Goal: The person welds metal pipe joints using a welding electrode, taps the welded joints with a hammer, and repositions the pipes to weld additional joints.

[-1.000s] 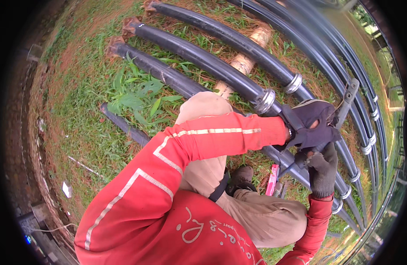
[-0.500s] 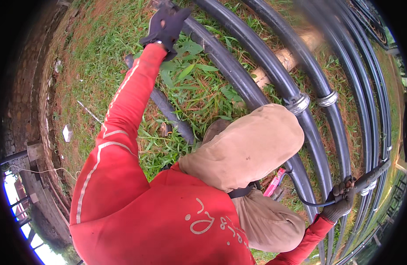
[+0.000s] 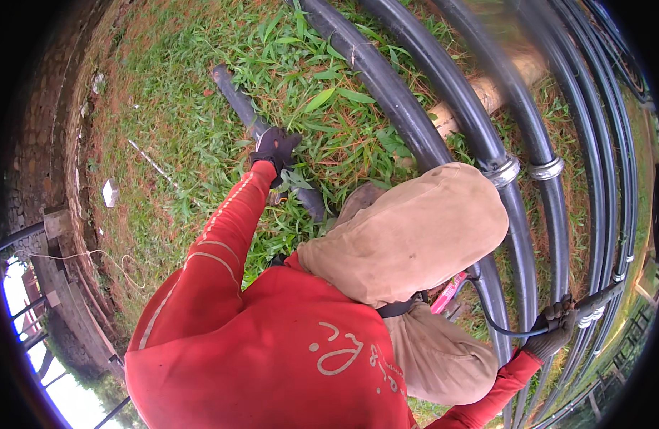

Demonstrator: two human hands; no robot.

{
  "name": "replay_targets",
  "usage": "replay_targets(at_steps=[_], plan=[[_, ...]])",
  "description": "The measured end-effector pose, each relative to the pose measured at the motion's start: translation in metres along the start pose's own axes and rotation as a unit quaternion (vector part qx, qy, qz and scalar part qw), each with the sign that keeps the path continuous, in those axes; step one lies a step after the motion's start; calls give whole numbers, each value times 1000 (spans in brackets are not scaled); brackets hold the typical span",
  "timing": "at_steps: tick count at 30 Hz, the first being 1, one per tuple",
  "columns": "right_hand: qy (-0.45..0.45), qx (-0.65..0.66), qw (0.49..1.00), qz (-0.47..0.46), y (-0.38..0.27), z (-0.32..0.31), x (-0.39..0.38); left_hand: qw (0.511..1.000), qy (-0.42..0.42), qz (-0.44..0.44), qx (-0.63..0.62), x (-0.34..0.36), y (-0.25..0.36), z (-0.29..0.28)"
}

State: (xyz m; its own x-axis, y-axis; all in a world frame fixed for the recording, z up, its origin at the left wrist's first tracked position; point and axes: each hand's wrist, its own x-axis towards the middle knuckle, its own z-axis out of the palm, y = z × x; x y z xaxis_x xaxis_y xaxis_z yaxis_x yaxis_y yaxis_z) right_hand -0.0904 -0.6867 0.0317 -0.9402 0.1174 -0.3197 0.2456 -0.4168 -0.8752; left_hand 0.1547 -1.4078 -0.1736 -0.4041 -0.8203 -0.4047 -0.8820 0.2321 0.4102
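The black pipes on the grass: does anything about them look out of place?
Yes, one short pipe lies apart from the long pipes, partly hidden by grass and the left hand, so it looks like a stray piece. No clear damage shows.

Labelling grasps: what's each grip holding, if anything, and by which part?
Right grip: the dark tool, near the end where the cable meets it. Left grip: over the short pipe; can't tell whether anything's held.
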Motion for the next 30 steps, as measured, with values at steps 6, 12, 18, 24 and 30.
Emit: replay_targets(at_steps=[6,12,18,24,30], plan=[[-9,-29,999,-17,-3,11,-3,994,48,42,-90,28,1,-28],[-70,-20,997,-14,0,-1,10,957,224,96,-154,43,8,-84],[-25,-50,998,-12,2,16,9,917,289,-26,-275,76,-58,-188],[-14,-64,998,-14,4,33,8,813,297,-86,-494,47,-108,-263],[-58,-44,997,-3,4,37,18,803,382,-36,-456,31,-132,-242]])
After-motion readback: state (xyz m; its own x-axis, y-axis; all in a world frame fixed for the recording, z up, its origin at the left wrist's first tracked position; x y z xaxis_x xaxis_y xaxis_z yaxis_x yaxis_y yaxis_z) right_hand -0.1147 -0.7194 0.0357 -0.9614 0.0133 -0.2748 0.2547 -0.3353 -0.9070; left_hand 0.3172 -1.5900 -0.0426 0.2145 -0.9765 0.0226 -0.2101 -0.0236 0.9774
